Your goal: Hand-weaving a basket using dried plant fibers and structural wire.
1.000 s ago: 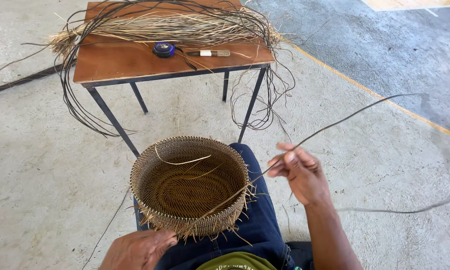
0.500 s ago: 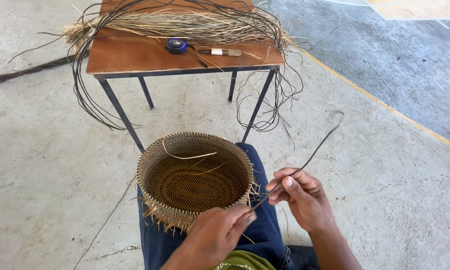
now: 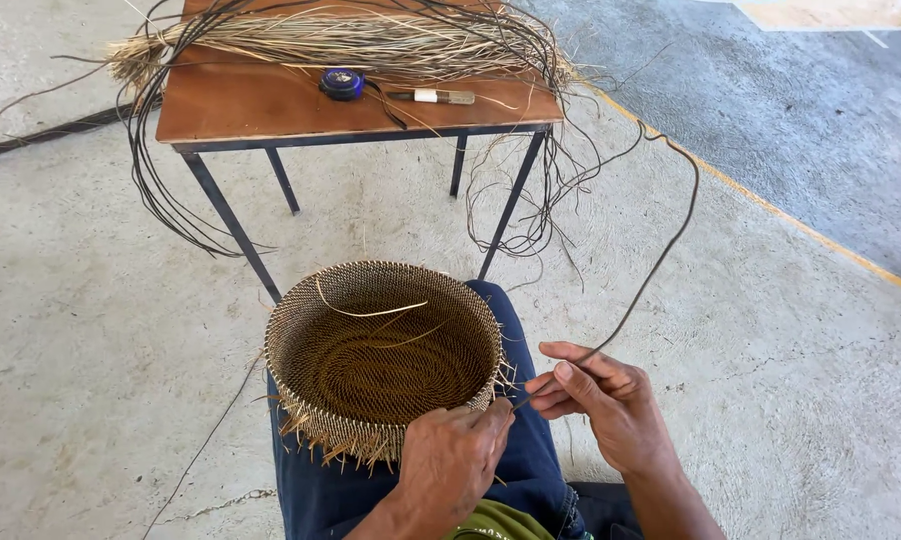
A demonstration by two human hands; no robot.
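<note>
Left hand (image 3: 451, 455) fingers grip woven basket (image 3: 383, 355) rim at lower centre; right hand (image 3: 606, 400) pinches dark strand (image 3: 661, 255).

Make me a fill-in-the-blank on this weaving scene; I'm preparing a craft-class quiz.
1. The round woven basket rests on the person's ____.
2. The right hand pinches a long dark ____ that loops up toward the table.
3. The left hand touches the basket's ____.
4. On the table, beside the dried fibre bundle, lies a blue tape ____.

Missing words: lap; strand; rim; measure
</note>
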